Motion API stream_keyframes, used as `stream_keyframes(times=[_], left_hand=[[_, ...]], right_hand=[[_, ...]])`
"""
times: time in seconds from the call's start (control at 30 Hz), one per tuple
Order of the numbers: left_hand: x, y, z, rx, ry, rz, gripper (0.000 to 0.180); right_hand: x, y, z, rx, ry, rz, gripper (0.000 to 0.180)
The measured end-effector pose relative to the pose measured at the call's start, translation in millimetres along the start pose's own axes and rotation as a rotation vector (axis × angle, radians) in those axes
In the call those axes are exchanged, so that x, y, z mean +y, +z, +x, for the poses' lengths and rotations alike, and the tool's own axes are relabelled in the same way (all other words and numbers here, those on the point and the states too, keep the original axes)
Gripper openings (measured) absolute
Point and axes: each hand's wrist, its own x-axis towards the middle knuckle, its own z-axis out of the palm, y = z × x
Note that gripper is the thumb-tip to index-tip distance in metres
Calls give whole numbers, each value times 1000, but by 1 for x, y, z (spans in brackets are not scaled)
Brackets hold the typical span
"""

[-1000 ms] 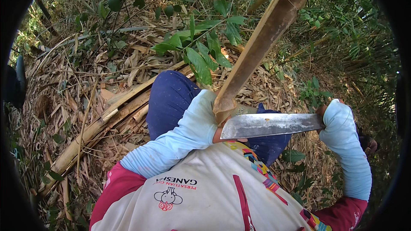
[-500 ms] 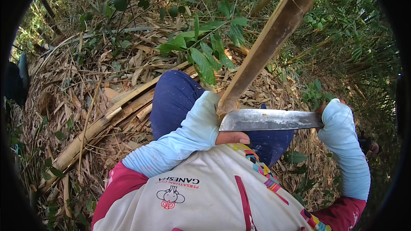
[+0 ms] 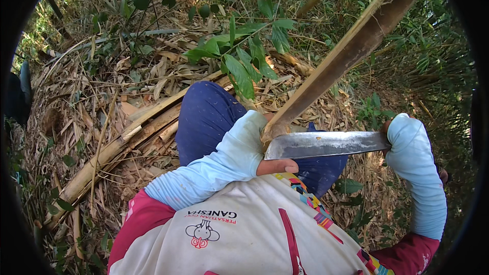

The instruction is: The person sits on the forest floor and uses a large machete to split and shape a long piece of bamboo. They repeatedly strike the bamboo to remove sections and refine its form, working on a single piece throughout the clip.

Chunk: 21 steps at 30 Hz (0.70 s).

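My left hand [image 3: 257, 147], in a light-blue sleeve, is closed round the lower end of a long split bamboo piece [image 3: 342, 60]. The piece slants up to the far right, its brown hollow side showing and loose fibres near the top. A wide-bladed machete [image 3: 326, 144] lies level across that lower end, its tip beside my left thumb. My right hand [image 3: 400, 135], also sleeved in light blue, grips the machete at its right end; the handle is hidden in the fist. Whether the edge bites into the bamboo I cannot tell.
Several long bamboo strips [image 3: 122, 145] lie on dry leaf litter [image 3: 137, 79] at my left. My bent knee [image 3: 206, 117] in blue trousers is close behind the left hand. A leafy green plant [image 3: 242, 71] stands ahead, with undergrowth [image 3: 428, 66] to the right.
The bamboo's upper end has swung to the right and leans lower. My right hand and the machete have shifted slightly right; my left hand keeps its hold.
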Motion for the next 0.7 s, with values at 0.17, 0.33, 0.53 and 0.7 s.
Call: stream_keyframes(times=[0.17, 0.33, 0.53, 0.7], left_hand=[[-7, 4, 2, -54, 77, 82, 83], [1, 4, 6, -41, 102, 175, 74], [8, 3, 12, -44, -61, 89, 69], [5, 4, 15, -40, -107, -48, 66]], right_hand=[[3, -3, 4, -58, -8, -125, 12], [0, -7, 22, -308, 131, -327, 21], [9, 5, 27, -289, 209, -344, 28], [7, 0, 37, -246, 191, -291, 30]])
